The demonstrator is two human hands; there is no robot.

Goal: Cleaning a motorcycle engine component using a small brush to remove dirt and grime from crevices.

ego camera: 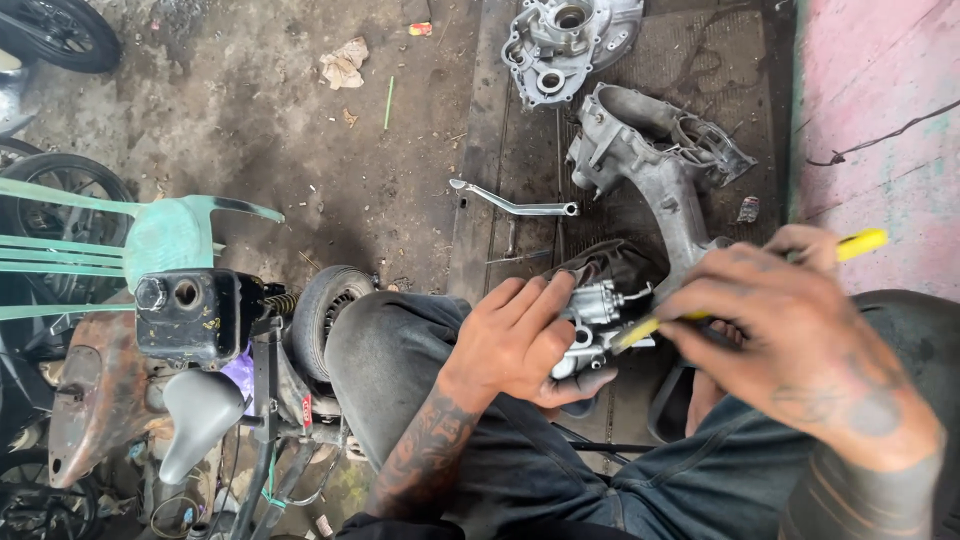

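My left hand (520, 340) grips a small silver carburettor (592, 318) over my lap, fingers wrapped around its body. My right hand (790, 340) holds a yellow-handled screwdriver (860, 243); its shaft slants down-left and the tip meets the carburettor near its middle. The handle's end pokes out past my fingers at the upper right. Both knees in dark jeans sit under the hands. Part of the carburettor is hidden by my left fingers.
Two grey engine casings (650, 150), (565, 40) lie on a dark mat ahead, with a chrome lever (515, 205) beside them. A stripped small motorbike frame (200, 370) with a black tank and a green plastic chair (150, 240) stand at left. A pink wall (880, 120) rises at right.
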